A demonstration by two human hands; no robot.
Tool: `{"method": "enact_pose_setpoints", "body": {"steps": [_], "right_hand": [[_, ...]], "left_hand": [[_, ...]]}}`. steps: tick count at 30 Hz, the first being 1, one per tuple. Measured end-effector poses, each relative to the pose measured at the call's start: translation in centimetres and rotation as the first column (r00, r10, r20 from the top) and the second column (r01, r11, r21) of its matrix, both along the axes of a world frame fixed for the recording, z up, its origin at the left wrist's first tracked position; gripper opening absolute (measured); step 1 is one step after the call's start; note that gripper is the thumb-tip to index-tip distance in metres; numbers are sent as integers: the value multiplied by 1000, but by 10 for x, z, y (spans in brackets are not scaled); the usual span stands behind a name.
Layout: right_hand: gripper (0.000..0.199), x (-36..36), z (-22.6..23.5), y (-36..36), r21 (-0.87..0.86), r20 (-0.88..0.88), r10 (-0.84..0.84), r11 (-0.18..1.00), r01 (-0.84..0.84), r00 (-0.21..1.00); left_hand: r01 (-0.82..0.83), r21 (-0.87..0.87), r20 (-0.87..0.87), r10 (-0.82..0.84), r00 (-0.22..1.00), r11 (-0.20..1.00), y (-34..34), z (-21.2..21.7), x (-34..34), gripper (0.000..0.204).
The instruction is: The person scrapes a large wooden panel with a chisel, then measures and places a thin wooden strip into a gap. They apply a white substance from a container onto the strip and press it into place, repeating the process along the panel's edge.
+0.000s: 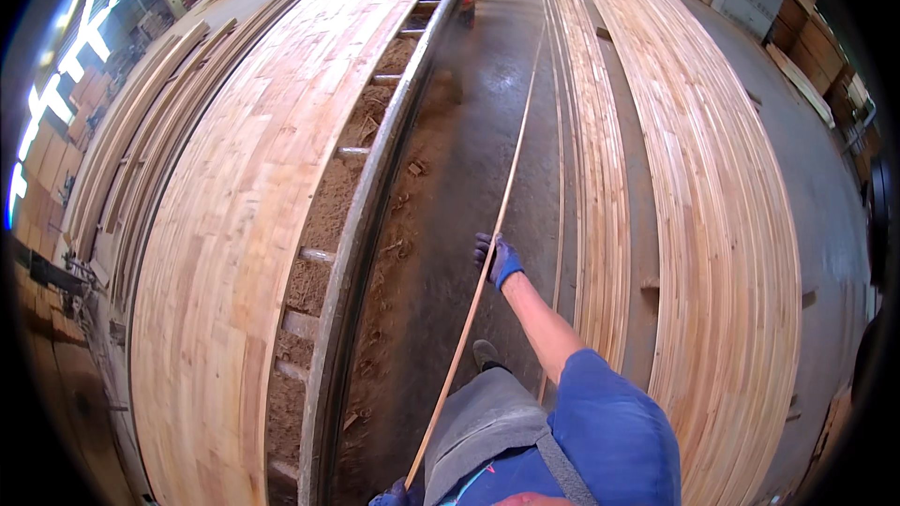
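A long, thin wooden strip (514, 172) runs lengthwise through the middle of the view, slanting from the lower edge toward the far end. My right hand (499, 258), in a blue and dark glove, is closed around it partway along, arm stretched forward. At the lower edge my left hand (392, 495), gloved too and mostly cut off, is at the strip's near end and appears closed on it. To the left of the strip, a long laminated wood panel (230, 225) lies on a metal roller conveyor (366, 192).
Right of the strip, a narrow stack of wooden strips (592, 150) and a wider stack of long boards (712, 206) lie low over the grey floor. Sawdust and offcuts (394, 244) cover the ground by the conveyor. More boards (159, 141) stand beyond the panel, far left.
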State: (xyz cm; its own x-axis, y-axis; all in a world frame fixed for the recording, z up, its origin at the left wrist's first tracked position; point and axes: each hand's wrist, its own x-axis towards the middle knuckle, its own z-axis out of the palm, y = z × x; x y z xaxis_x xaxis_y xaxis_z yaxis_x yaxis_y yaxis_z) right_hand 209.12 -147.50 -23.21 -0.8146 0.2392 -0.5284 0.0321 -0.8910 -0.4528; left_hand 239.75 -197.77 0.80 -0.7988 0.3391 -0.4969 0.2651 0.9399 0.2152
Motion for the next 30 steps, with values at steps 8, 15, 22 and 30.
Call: {"method": "enact_pose_setpoints", "body": {"steps": [8,15,22,30], "right_hand": [[54,-60,110,0,112,-140,-17,993,33,990],[53,-163,236,-13,173,-314,48,985,8,948],[55,-272,314,-12,259,-363,90,966,8,927],[37,-439,207,-21,451,-327,433,853,-263,840]], "left_hand": [[-41,171,-164,69,984,984,-20,20,-20,41],[-16,195,-182,52,982,981,-38,81,-88,44],[-73,168,-304,122,945,983,-21,85,-174,63],[-197,192,-381,258,888,961,1,84,-236,23]]}}
